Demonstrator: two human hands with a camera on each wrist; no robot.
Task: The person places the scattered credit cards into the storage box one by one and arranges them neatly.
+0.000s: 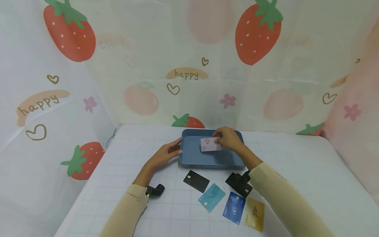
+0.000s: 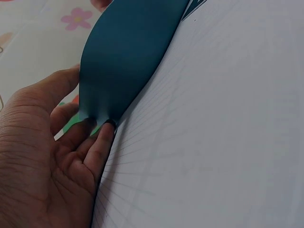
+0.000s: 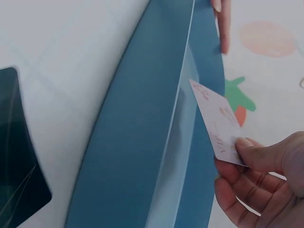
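Observation:
My right hand (image 1: 229,140) pinches a white card with pinkish-red print (image 1: 209,144) by its right end, above the inside of a blue-grey tray (image 1: 211,166). In the right wrist view the thumb lies on top of the card (image 3: 221,123) and fingers are beneath it. At the tray's left side, my left hand (image 1: 164,154) touches the outer wall. The left wrist view shows its fingertips (image 2: 107,130) against that wall (image 2: 123,57), the hand not wrapped around it.
In front of the tray lie a black VIP card (image 1: 196,181), a light blue VIP card (image 1: 212,197), a dark blue VIP card (image 1: 234,208), a gold card (image 1: 254,214) and another black card (image 1: 237,184), partly under the right wrist. A strawberry-printed curtain (image 1: 189,105) stands behind the white table.

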